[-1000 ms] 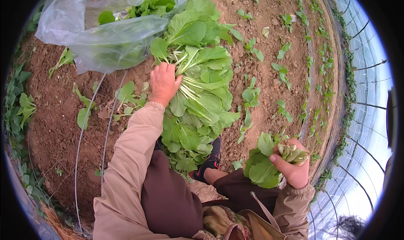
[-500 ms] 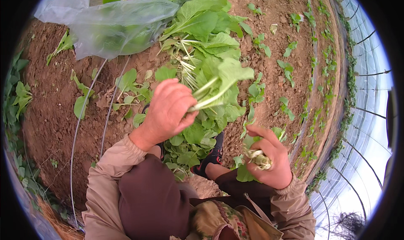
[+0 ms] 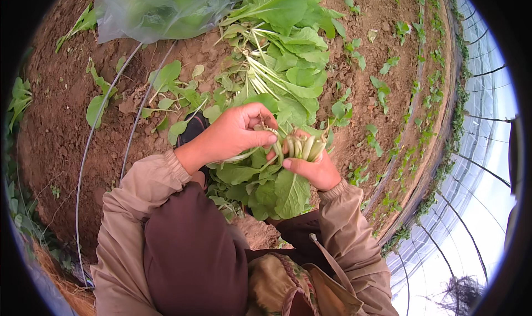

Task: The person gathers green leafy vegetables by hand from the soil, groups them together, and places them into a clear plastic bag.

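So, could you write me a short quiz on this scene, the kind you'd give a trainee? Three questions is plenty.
1. True or false: the person's right hand is empty.

2. Which of these lies at the picture's top edge, to the left of the pile of greens?
A) a metal bucket
B) a translucent plastic bag
C) a wooden crate

3. Fill in the blank: in the picture, the rows of small plants are on the ____ side of that pile.

Key:
1. False; it grips a bunch of stems.
2. B
3. right
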### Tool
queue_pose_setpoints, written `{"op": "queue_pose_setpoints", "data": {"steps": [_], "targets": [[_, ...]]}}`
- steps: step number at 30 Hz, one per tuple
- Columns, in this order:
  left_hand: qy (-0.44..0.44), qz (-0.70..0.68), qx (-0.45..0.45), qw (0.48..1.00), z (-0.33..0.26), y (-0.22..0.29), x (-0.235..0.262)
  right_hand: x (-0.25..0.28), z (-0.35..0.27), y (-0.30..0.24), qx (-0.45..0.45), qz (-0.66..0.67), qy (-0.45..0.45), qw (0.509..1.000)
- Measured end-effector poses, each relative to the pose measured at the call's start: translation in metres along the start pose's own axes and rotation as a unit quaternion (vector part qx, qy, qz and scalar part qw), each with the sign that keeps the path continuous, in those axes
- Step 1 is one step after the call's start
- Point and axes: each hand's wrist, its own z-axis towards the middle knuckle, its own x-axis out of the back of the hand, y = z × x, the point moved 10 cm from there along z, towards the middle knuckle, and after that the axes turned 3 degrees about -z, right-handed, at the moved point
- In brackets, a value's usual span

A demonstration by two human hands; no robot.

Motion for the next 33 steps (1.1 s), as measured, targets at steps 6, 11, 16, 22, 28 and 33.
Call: {"op": "queue_pose_setpoints", "data": {"steps": [6, 11, 16, 22, 28, 33], "targets": [[0.076, 0.069, 0.046, 0.994, 0.008, -0.016, 0.029, 0.021, 0.013, 0.011, -0.026, -0.026, 0.110, 0.993], [0.284, 0.185, -0.060, 0.939, -0.008, 0.009, 0.119, 0.061, -0.007, 0.040, -0.076, -0.065, 0.146, 0.984], [0.329, 0.592, -0.083, 0.731, -0.014, 0.013, 0.141, 0.058, -0.019, 0.022, -0.011, -0.033, 0.137, 0.990], [0.247, 0.524, -0.171, 0.797, -0.003, 0.024, 0.100, 0.060, -0.019, 0.032, 0.000, 0.084, 0.143, 0.986], [0.232, 0.393, -0.110, 0.883, -0.027, 0.019, 0.096, 0.054, -0.016, 0.027, 0.022, 0.102, 0.117, 0.988], [0.422, 0.192, -0.138, 0.875, -0.068, 0.004, 0.165, 0.056, -0.014, 0.033, 0.020, 0.074, 0.156, 0.985]]}}
